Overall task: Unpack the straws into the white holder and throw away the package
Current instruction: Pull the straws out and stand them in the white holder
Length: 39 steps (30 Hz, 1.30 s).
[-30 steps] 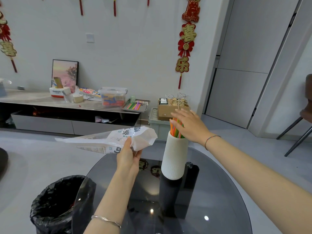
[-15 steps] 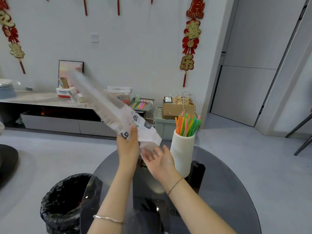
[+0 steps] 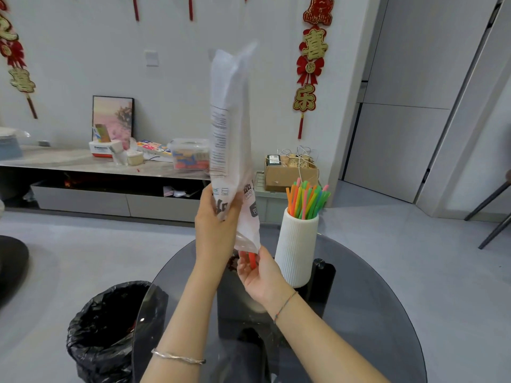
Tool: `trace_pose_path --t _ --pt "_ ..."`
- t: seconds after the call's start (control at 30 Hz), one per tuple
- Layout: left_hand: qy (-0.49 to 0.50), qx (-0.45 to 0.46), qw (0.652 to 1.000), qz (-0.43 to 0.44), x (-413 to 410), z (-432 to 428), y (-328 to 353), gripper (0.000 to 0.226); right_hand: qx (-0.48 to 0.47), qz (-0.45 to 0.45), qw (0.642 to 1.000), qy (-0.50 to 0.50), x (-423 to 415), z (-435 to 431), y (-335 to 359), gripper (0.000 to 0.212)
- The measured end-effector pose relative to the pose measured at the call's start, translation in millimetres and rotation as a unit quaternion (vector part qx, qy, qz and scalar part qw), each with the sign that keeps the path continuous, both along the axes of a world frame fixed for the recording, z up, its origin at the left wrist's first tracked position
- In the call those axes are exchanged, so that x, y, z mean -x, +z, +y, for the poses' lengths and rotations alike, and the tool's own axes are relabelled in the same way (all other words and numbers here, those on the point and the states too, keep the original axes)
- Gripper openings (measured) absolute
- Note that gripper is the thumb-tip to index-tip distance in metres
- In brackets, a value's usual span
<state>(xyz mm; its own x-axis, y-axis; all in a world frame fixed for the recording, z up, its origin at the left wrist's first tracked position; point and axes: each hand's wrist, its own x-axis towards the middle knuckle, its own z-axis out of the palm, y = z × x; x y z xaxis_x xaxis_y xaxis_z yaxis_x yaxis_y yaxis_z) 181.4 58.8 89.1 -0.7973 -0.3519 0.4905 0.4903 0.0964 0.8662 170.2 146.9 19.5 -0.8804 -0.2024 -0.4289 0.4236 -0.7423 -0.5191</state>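
My left hand [image 3: 214,228] grips the white straw package [image 3: 231,139] near its lower end and holds it upright, mouth down, above the round glass table [image 3: 359,327]. Just under the mouth, my right hand [image 3: 260,272] is cupped palm up, with a red straw [image 3: 252,259] sliding out of the package against its fingers. The white ribbed holder [image 3: 297,244] stands on the table to the right of my hands, with several coloured straws [image 3: 307,199] sticking out of its top.
A bin lined with a black bag [image 3: 107,330] stands on the floor at the table's left edge. A low cabinet [image 3: 83,161] with boxes runs along the back wall, a cardboard box [image 3: 290,172] sits behind the holder, and a chair leg [image 3: 492,225] shows at far right.
My left hand has swung the package from level to upright, mouth down. My right hand left the holder's straws and moved under the package mouth, where a red straw now slides out.
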Motion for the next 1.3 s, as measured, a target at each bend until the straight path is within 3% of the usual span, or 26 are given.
trace_pose_path --t 0.23,0.4,0.53,0.67,0.87,1.03,1.2,1.3 --pt "0.028 -0.148 0.987 0.048 -1 -9 4 0.035 -0.187 0.082 0.978 0.040 5 17 -5 0.020" --pt "0.017 -0.184 0.982 0.032 2 -12 0 0.042 -0.172 0.075 0.982 0.024 4 22 -2 0.020" --pt "0.020 -0.174 0.984 0.024 0 -3 -4 0.041 -0.131 0.027 0.991 0.009 2 16 -2 0.024" --pt "0.005 -0.081 0.996 0.022 -3 2 1 0.035 -0.055 -0.026 0.998 -0.008 1 14 -4 0.024" --pt "0.003 -0.054 0.998 0.009 -2 1 2 0.020 -0.083 -0.021 0.996 0.030 -1 18 -16 0.021" --pt "0.064 -0.186 0.980 -0.020 3 -12 -2 0.031 -0.051 0.016 0.998 -0.043 2 29 -6 0.020" --pt "0.077 -0.365 0.923 -0.096 10 -21 -11 0.036 0.061 0.101 0.985 -0.122 2 35 22 0.015" --pt "0.050 -0.428 0.893 -0.128 11 -10 -17 0.026 0.013 0.160 0.981 -0.112 1 30 40 0.015"
